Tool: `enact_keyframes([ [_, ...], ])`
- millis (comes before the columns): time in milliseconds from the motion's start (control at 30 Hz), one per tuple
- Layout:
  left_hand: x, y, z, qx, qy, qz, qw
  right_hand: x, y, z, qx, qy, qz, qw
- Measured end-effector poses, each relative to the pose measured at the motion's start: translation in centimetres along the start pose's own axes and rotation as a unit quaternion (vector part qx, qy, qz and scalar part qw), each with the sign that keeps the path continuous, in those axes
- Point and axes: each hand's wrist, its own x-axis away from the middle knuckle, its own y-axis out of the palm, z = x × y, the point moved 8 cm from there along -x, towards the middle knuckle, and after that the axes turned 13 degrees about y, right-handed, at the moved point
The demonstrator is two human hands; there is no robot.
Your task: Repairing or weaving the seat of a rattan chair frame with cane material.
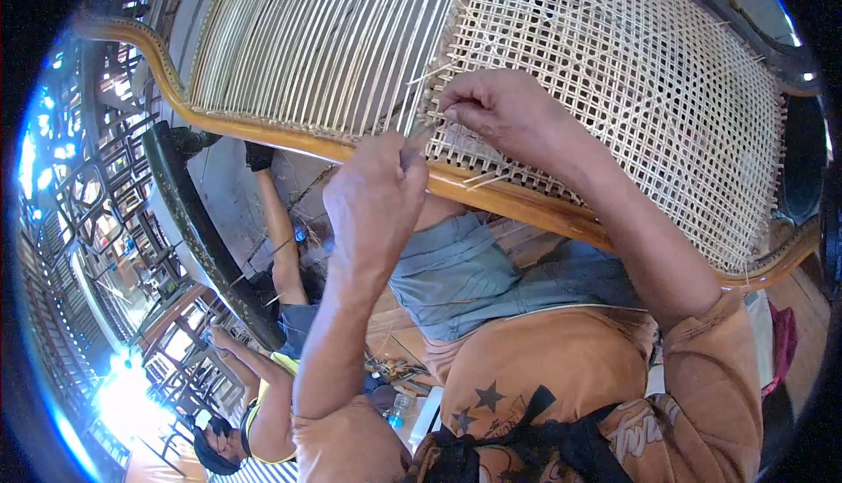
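A curved wooden furniture frame (303, 138) lies across in front of me, strung with pale cane. Its left part holds parallel cane strands (303, 40); its right part carries an open woven cane mesh (605, 62). My left hand (379, 193) is closed at the near rail around a thin, greyish, blade-like piece (418, 143), most of it hidden by the fingers. Just right of it, above the border between strands and mesh, my right hand (504, 114) is closed in a pinch. What its fingertips hold, if anything, is too small to make out.
Loose cane ends (482, 178) stick out over the near rail. At the left, another person (267, 413) works beside a dark curved frame (206, 228). Stacked chair frames (96, 193) stand behind. Tools and a clear bottle (399, 410) lie on the floor by my side.
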Motion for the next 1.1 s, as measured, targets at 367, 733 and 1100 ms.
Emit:
enact_keyframes([
  [367, 1.8, 1.8, -1.9, 0.146, -0.126, 0.087, 0.977, -1.3, -0.2, 0.4, -0.045, 0.037, -0.045, 0.997],
  [733, -2.2, -0.8, 0.1, -0.036, 0.048, -0.11, 0.992, 0.0, 1.8, -1.1, 0.022, 0.021, -0.078, 0.997],
  [1100, -5.5, -0.8, 0.5, -0.215, 0.248, -0.22, 0.918, 0.8, 1.7, -0.8, 0.126, 0.08, 0.006, 0.989],
])
